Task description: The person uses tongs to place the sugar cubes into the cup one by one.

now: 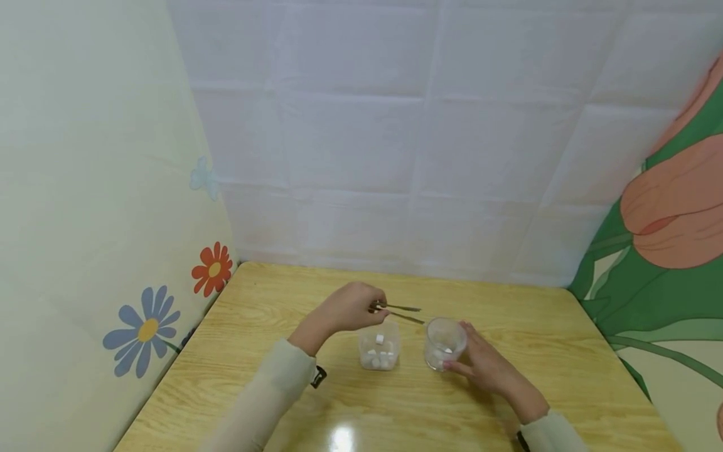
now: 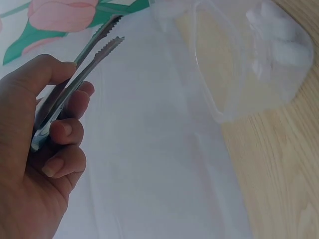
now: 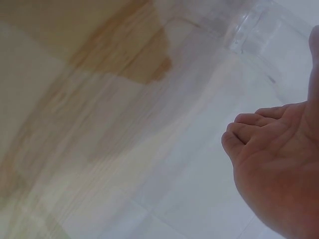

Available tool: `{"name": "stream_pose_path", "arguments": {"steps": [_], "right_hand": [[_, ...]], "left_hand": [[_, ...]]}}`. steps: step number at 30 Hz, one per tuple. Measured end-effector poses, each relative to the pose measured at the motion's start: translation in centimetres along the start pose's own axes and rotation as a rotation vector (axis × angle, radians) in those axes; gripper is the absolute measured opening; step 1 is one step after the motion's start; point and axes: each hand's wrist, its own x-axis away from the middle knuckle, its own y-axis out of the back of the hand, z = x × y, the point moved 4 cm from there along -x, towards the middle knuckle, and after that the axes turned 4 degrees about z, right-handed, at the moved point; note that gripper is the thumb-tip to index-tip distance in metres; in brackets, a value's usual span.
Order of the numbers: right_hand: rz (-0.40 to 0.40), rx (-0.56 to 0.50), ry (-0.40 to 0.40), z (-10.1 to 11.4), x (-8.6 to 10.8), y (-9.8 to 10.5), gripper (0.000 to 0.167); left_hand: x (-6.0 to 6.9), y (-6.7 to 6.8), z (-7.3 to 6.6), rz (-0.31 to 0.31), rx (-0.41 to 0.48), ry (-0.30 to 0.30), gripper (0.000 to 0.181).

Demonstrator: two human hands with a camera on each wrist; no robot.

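Holding empty tongs (image 2: 94, 61) in left hand (image 1: 349, 307), sparsely filled glass (image 1: 443, 339) in right hand (image 1: 490, 365), seemingly partway along, leaving several white cubes (image 1: 384, 360) in tub (image 1: 367, 338).

left hand (image 1: 351, 307) grips metal tongs (image 2: 79, 79)

Light yellow wood-grain tabletop (image 1: 254, 389) across the lower part of my head view. Behind it I've got a white creased sheet (image 1: 361, 138) as back wall, folds in a rough grid. Left, a pale cream wall covering (image 1: 85, 188) printed with a blue-petalled daisy (image 1: 148, 329), a red-petalled flower (image 1: 214, 269), a faint pale-blue shape (image 1: 203, 178). Right, a hanging with large pink tulips and green leaves (image 1: 674, 207). I see white glare (image 1: 341, 438) on the near tabletop.
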Motion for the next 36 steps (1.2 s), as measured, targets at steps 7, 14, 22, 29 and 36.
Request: {"name": "stream_pose_path", "arguments": {"steps": [7,14,22,29,36], "right_hand": [[0.02,0.0,-0.029,0.4,0.1,0.2,0.098],[0.017,-0.017,-0.031,0.4,0.2,0.4,0.098],[0.02,-0.011,-0.022,0.3,0.2,0.3,0.096],[0.025,-0.013,-0.019,0.1,0.2,0.2,0.095],[0.012,-0.02,-0.004,0.3,0.1,0.3,0.094]], "left_hand": [[1.9,0.7,0.7,-0.008,0.002,0.017,0.016],[3.2,0.6,1.3,-0.004,-0.021,0.036,0.015],[4.3,0.3,2.1,0.021,0.012,0.036,0.012],[4.9,-0.4,3.0,0.03,0.013,0.037,0.01],[5.1,-0.9,3.4,0.077,0.044,0.056,0.008]]}}
